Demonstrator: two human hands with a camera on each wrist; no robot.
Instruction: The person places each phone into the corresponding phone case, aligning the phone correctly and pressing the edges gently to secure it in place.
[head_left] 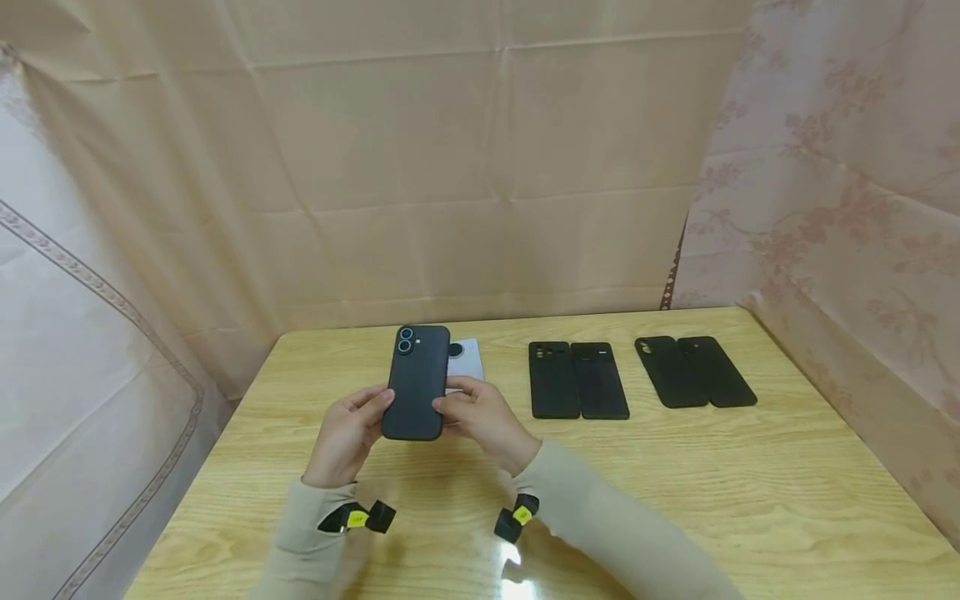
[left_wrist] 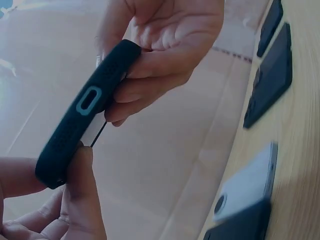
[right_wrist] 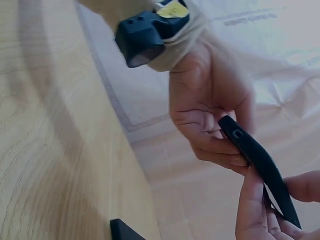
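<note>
Cased phone, head view: dark phone in its case point(head_left: 417, 392) held up over the desk point(head_left: 750, 500), tilted, back toward the viewer, two camera lenses point(head_left: 405, 340) at its top left corner.
Left hand, head view: left hand point(head_left: 337, 442) at the phone's left edge, fingers point(head_left: 363, 394) and thumb clamped on it.
Right hand, head view: right hand point(head_left: 491, 421) at the lower right edge, fingers and thumb clamped there too.
White phone, head view: white phone point(head_left: 468, 360) lying on the desk behind the held one, partly hidden.
Middle pair, head view: dark case point(head_left: 554, 381) and dark phone point(head_left: 600, 381) lying side by side.
Right pair, head view: black case point(head_left: 670, 375) with a camera opening, beside another dark flat piece point(head_left: 717, 373).
Sleeves, head view: pale sleeves point(head_left: 622, 525), small black camera point(head_left: 508, 527) on each wrist.
Port end, left wrist view: bottom end of the held phone faces the lens, slot point(left_wrist: 89, 101) near its middle; left hand pinches the lower end, right hand the upper.
Pale strip, left wrist view: pale strip point(left_wrist: 94, 129) along the phone's side between the hands; cannot tell what.
Held phone, right wrist view: seen nearly edge-on, both hands gripping it, desk on the left side.
</note>
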